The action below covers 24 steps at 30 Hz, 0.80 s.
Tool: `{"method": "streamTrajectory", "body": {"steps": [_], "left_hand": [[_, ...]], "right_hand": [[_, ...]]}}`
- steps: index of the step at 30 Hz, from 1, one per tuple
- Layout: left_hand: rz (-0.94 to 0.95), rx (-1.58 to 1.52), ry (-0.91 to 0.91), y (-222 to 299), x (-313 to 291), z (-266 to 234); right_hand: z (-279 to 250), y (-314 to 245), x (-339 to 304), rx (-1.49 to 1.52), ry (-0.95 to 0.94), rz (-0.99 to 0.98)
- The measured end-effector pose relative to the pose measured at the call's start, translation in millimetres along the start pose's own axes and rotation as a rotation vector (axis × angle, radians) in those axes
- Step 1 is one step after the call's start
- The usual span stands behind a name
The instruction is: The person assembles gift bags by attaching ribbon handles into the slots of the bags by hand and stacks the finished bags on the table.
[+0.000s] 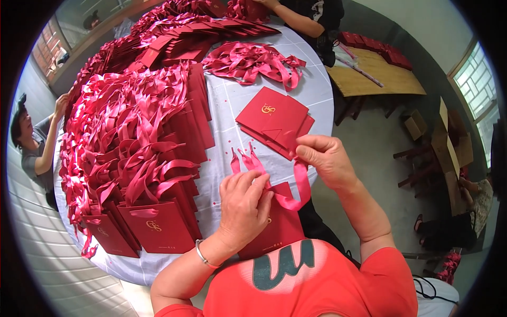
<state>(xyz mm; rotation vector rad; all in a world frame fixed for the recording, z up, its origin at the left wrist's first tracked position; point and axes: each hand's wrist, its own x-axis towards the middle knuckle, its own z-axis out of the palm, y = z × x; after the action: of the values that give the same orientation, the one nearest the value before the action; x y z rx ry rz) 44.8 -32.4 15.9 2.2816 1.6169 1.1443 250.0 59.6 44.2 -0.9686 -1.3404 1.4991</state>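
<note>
A red paper gift bag [285,227] with gold print lies flat against my body at the table's near edge. My left hand [243,206] is closed at its top edge, its fingers partly hiding the bag. Up and to the right, my right hand [328,159] pinches a pink satin ribbon [302,182] between thumb and fingers. From there the ribbon loops down to the bag beside my left fingertips. Loose pink ribbon ends [251,158] stick out beyond my left hand. Just past my hands lies a small stack of flat red bags [274,113].
Ribboned red bags [158,227] stand in packed rows on the left of the round, white-covered table [219,95]. A loose ribbon pile [256,61] lies farther back. Other people work at the left, far side and right. A wooden table [375,79] and cardboard boxes [449,142] stand right.
</note>
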Motion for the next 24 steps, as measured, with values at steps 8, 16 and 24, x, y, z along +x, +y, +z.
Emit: {"method": "streamTrajectory", "body": {"steps": [8,16,24], "left_hand": [[-0.396,-0.913,-0.013,2.5,-2.4,4.7],[-0.623,-1.186,-0.13,-11.4,0.9,-2.8],[-0.589,-1.133,-0.173,-10.1,1.6,-7.0]], "right_hand": [[20.7,5.4,-12.7,0.014,-0.334,-0.018],[32.0,3.9,-17.3,0.055,-0.271,-0.009],[28.4,5.2,-9.8,0.232,-0.163,0.217]]}}
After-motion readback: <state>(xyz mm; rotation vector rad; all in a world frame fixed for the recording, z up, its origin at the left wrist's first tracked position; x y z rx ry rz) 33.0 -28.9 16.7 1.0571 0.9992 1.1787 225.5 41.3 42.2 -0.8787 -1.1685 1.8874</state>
